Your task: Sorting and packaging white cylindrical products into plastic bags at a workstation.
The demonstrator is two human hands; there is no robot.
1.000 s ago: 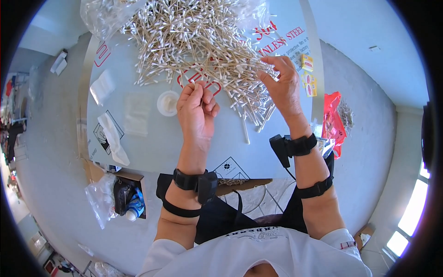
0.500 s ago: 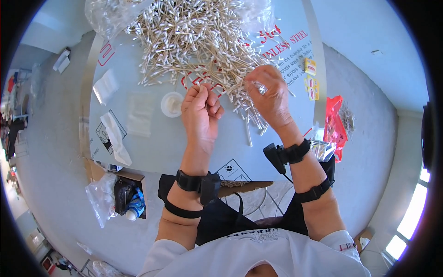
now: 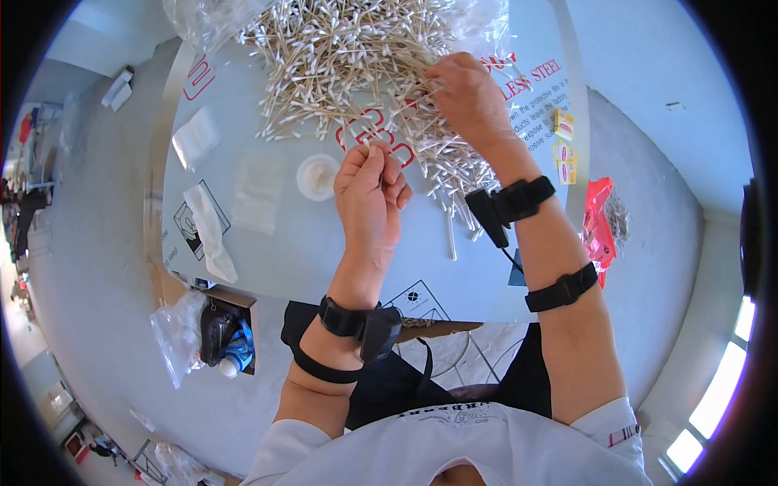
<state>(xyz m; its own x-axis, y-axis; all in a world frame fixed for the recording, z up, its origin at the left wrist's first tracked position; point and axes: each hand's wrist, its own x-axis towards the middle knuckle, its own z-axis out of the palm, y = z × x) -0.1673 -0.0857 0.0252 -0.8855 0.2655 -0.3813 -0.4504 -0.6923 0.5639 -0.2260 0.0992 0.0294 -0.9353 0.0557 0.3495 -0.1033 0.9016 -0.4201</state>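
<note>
A big heap of wooden-stemmed cotton swabs (image 3: pixel 356 57) covers the far part of a pale table (image 3: pixel 267 243). My left hand (image 3: pixel 371 188) hovers above the table near the heap's front edge, fingers pinched together on a small bunch of swabs whose white tips show above the fingertips. My right hand (image 3: pixel 470 97) reaches into the right side of the heap, fingers curled down among the swabs; whether it holds any is hidden. Both forearms carry black straps with small devices.
A small round white lid or dish (image 3: pixel 318 176) lies left of my left hand. Flat clear bags (image 3: pixel 256 194) and crumpled plastic (image 3: pixel 209 227) lie at the table's left. A clear bag (image 3: pixel 203 16) is at the far edge, a red packet (image 3: pixel 598 219) on the floor right.
My right hand came back toward my left hand, then went out again into the heap. My left hand stayed near the heap's edge, its fingers closing tighter.
</note>
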